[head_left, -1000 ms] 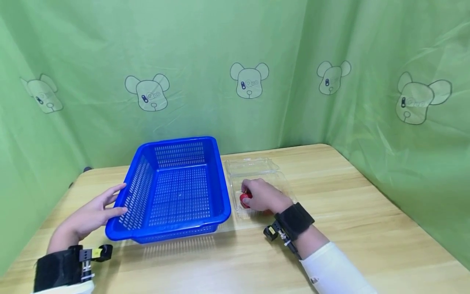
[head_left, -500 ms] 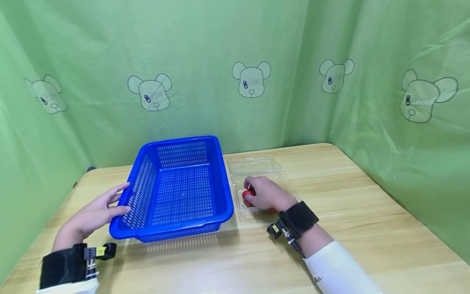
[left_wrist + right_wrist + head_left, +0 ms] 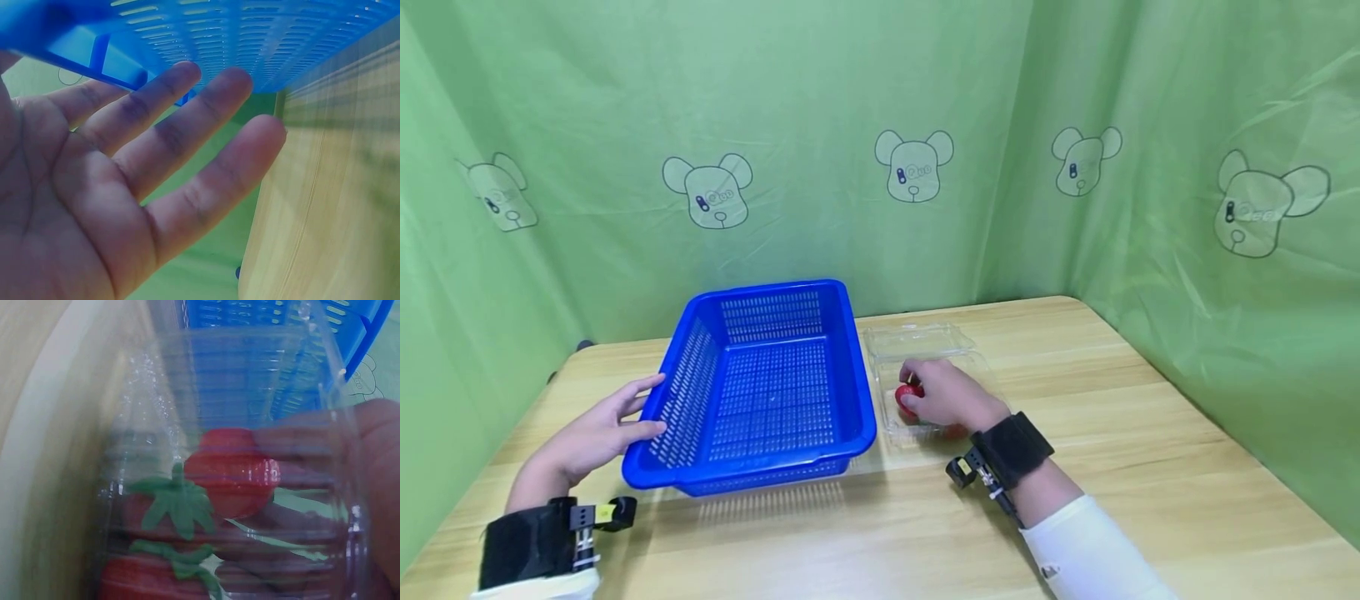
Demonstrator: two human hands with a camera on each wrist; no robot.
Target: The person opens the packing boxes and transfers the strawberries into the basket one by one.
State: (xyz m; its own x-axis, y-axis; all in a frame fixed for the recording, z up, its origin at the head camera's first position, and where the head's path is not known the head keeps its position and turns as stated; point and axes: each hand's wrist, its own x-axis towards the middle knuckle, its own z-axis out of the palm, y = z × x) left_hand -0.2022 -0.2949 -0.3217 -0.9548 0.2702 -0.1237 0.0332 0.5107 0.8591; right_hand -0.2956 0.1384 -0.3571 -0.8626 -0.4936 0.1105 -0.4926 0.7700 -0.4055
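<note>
A blue plastic basket (image 3: 767, 454) with slotted walls stands left of the middle in the head view. My left hand (image 3: 583, 437) lies at its left rim, thumb over the edge. In the left wrist view the straight, spread fingers (image 3: 219, 172) lie along the outside of the slotted wall. To the right is an unlidded clear plastic clamshell box (image 3: 917, 340). My right hand (image 3: 946, 393) reaches into it and pinches a red strawberry (image 3: 907, 402) between thumb and fingers. Through the clear wall, more strawberries with green leaves (image 3: 178, 506) show below the pinched one.
The wooden table (image 3: 895, 542) ends at a back edge just beyond the basket and box. A green curtain (image 3: 805, 100) printed with bear heads surrounds its back and sides.
The right hand stays in the clamshell box, fingers still on the strawberry, which has turned slightly. The left hand and basket hold still; the head view has shifted a little.
</note>
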